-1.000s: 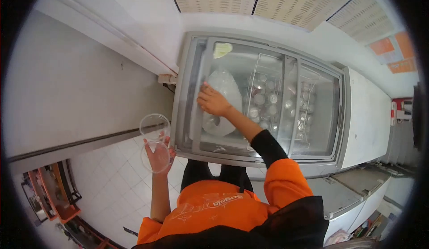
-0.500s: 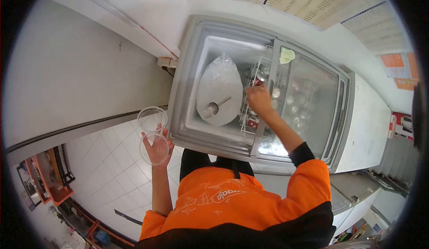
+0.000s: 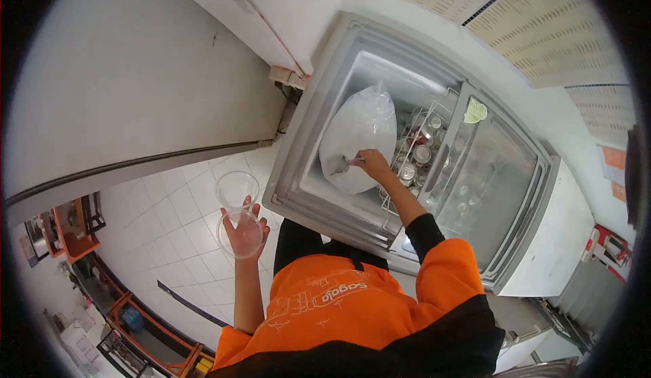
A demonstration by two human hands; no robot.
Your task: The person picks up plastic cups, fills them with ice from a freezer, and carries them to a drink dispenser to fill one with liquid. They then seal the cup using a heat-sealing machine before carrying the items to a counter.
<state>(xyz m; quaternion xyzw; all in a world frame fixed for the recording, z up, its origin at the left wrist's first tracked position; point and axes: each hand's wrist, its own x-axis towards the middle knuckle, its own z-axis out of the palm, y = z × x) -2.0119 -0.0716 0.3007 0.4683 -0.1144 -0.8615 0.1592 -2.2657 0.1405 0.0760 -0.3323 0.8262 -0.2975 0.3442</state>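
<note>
Inside the chest freezer (image 3: 298,174) lies a big clear plastic bag of what looks like ice (image 3: 359,127). A metal scoop (image 3: 338,166) rests on the bag's near part, and my right hand (image 3: 371,165) is closed around its handle. Outside the freezer, to its left, my left hand (image 3: 248,232) holds two clear plastic cups (image 3: 237,189) with round rims, one beyond the other. The fingers show through and between them. Whether anything is in the cups I cannot see.
Beside the bag, a white wire basket (image 3: 407,137) holds several drink cans (image 3: 422,153). A sliding glass lid (image 3: 485,181) covers the freezer's right part. A grey panel (image 3: 142,80) stands left of the freezer. Orange-edged shelves (image 3: 129,310) are at lower left, over tiled floor (image 3: 176,242).
My right hand has moved left from the wire basket to the scoop and grasped its handle. The view has turned, and the left hand still holds the cups.
</note>
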